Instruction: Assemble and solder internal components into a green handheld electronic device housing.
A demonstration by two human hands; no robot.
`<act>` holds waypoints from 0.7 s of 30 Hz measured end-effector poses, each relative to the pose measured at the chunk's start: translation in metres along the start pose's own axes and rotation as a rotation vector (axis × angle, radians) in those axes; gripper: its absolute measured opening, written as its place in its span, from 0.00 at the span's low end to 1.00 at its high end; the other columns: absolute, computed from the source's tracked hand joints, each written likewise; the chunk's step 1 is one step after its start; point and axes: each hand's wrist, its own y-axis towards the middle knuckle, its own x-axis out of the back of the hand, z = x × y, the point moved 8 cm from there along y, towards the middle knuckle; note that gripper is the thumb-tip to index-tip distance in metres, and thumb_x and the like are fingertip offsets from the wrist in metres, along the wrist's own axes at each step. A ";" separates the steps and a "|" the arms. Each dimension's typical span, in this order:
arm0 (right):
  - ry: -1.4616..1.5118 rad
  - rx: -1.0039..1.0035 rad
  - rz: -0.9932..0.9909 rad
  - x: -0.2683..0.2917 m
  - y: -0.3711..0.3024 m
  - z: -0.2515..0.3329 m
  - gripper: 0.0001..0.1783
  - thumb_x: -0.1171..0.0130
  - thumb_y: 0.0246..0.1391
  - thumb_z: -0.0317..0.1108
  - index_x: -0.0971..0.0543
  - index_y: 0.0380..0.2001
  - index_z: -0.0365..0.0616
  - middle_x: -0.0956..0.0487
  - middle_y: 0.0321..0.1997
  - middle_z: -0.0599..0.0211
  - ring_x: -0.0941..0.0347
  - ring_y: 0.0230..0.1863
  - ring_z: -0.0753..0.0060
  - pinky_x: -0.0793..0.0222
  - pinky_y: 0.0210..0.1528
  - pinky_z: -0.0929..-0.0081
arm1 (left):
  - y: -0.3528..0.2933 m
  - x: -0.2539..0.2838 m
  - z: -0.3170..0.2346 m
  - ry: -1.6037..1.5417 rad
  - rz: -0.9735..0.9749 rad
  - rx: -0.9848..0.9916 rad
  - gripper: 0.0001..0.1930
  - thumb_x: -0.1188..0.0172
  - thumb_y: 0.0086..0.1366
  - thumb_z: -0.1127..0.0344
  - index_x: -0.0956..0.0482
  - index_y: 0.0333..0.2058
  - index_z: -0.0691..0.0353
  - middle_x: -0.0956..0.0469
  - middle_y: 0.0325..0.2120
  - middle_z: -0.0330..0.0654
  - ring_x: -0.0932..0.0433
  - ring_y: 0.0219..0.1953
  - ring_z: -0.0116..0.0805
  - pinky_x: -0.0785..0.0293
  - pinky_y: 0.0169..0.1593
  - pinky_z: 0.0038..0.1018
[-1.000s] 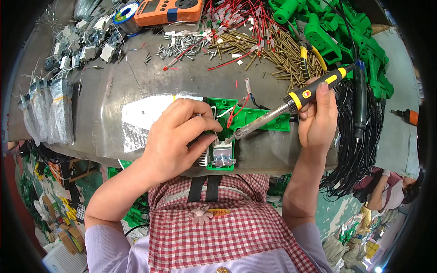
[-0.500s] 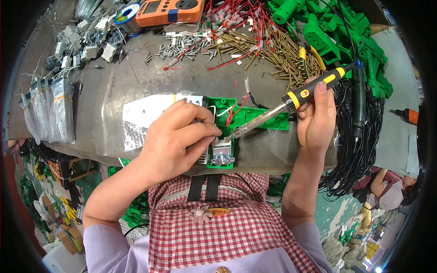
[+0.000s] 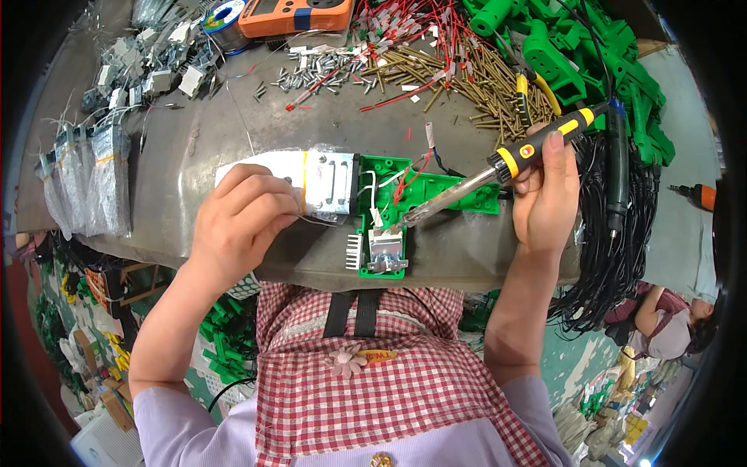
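Note:
My right hand (image 3: 547,191) is closed around the black and yellow handle of a soldering iron (image 3: 537,152). Its metal tip slants down left onto the silvery switch part (image 3: 387,251) in the green plastic housing (image 3: 459,194). White and red wires lie inside that housing. Left of it, my left hand (image 3: 247,210) is closed in a pinch at the edge of the plastic-wrapped metal plate assembly (image 3: 331,183). A thin strand of solder wire (image 3: 311,222) appears to come from its fingertips, though the fingers partly hide it.
Across the back lie a solder spool (image 3: 224,29), an orange meter (image 3: 296,17), screws (image 3: 319,74), long brass screws (image 3: 498,109), red wires and green housings (image 3: 552,62). Wrapped parts (image 3: 109,179) lie left; black cables (image 3: 607,265) hang right. Another person (image 3: 661,319) is at far right.
My left hand has drawn back leftward from the switch part, uncovering the housing's white wires and the metal plate. The soldering iron stays with its tip at the switch part.

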 end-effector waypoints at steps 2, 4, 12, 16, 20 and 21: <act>-0.004 0.002 0.005 0.000 0.000 -0.001 0.11 0.51 0.63 0.39 0.30 0.36 0.42 0.28 0.26 0.72 0.39 0.23 0.86 0.45 0.23 0.86 | 0.003 0.001 0.000 -0.178 -0.003 0.060 0.14 0.32 0.40 0.73 0.22 0.29 0.57 0.26 0.27 0.35 0.27 0.31 0.36 0.30 0.34 0.29; -0.020 0.009 -0.009 0.002 0.001 -0.003 0.15 0.54 0.64 0.42 0.29 0.39 0.40 0.28 0.26 0.71 0.40 0.21 0.87 0.47 0.22 0.88 | 0.011 0.005 -0.011 -0.244 -0.032 0.065 0.13 0.32 0.40 0.74 0.22 0.28 0.57 0.27 0.26 0.35 0.27 0.30 0.36 0.30 0.34 0.29; 0.006 0.011 0.031 -0.003 -0.001 0.000 0.11 0.51 0.64 0.39 0.29 0.35 0.42 0.28 0.26 0.72 0.39 0.23 0.86 0.45 0.24 0.86 | 0.024 -0.001 -0.021 -0.312 -0.080 0.115 0.12 0.32 0.40 0.76 0.21 0.26 0.58 0.28 0.26 0.35 0.29 0.28 0.34 0.33 0.32 0.29; 0.011 0.027 0.042 -0.001 -0.002 0.000 0.11 0.51 0.63 0.39 0.29 0.35 0.41 0.28 0.26 0.72 0.39 0.23 0.86 0.45 0.24 0.87 | 0.028 -0.006 -0.023 -0.281 -0.069 0.124 0.12 0.32 0.41 0.76 0.21 0.27 0.58 0.28 0.26 0.35 0.29 0.28 0.35 0.33 0.32 0.29; 0.014 0.021 0.023 0.001 -0.001 -0.001 0.12 0.50 0.63 0.40 0.29 0.35 0.42 0.28 0.26 0.72 0.38 0.23 0.86 0.45 0.24 0.87 | 0.027 -0.010 -0.024 -0.269 -0.063 0.115 0.12 0.32 0.41 0.76 0.21 0.26 0.57 0.28 0.27 0.35 0.30 0.28 0.35 0.33 0.31 0.28; 0.017 0.021 0.028 -0.001 -0.001 -0.001 0.11 0.50 0.63 0.39 0.29 0.35 0.42 0.28 0.26 0.72 0.38 0.23 0.86 0.45 0.24 0.87 | 0.028 -0.010 -0.024 -0.271 -0.062 0.113 0.12 0.32 0.41 0.76 0.21 0.26 0.57 0.28 0.27 0.35 0.30 0.28 0.35 0.33 0.31 0.28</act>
